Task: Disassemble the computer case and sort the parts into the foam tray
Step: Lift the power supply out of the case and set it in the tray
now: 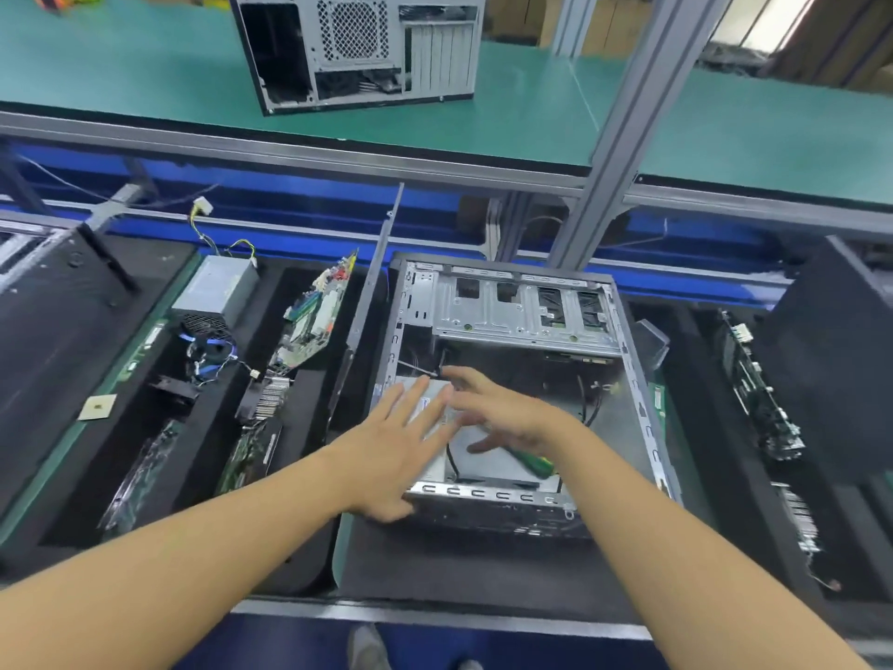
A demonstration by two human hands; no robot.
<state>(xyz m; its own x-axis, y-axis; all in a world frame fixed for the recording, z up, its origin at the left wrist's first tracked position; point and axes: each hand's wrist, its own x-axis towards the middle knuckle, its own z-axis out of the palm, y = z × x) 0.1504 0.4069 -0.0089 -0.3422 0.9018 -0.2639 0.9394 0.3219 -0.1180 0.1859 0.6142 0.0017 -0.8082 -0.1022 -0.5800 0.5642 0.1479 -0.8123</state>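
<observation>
Now left hand (394, 447) lies flat and right hand (505, 418) reaches inside computer case (507, 307).

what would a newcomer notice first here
The open computer case lies at centre, with both hands over a silver box inside it: left hand flat, right hand above a green-handled screwdriver. Left of it, the foam tray holds a power supply and a motherboard.

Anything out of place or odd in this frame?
A green-handled screwdriver lies loose inside the open computer case, on the silver box under the right hand. Far left, a small square chip sits across the edge of the foam tray, partly on the green mat.
</observation>
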